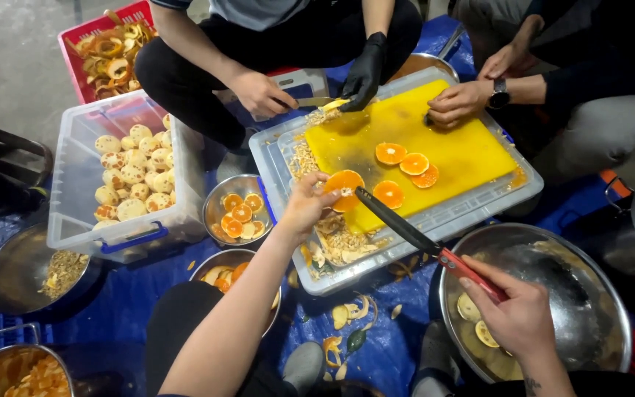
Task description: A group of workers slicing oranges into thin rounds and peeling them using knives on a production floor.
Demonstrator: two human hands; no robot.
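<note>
Left hand point(304, 207) was closed in a fingertip grip on an orange half point(344, 181), cut face up, held at the near-left corner of the yellow cutting board point(472, 151). Right hand point(517, 317) was wrapped fully around the red handle of a long knife point(406, 229); the dark blade tip sat just at the orange half, touching or nearly so, can't tell which. Right hand hung over a large steel bowl point(597, 294) with a few peel bits inside. Four orange slices point(406, 165) lay flat mid-board. Board sat in a clear shallow tray point(435, 220), seeds and pith piled along its left edge. Left of the tray: a small steel bowl of orange halves point(238, 212) and a clear bin of peeled fruit point(130, 180). Across the tray, another person's bare hand and black-gloved hand point(365, 73) worked a knife at the board's far corner. Blue tarp point(376, 345) lay under everything.
</note>
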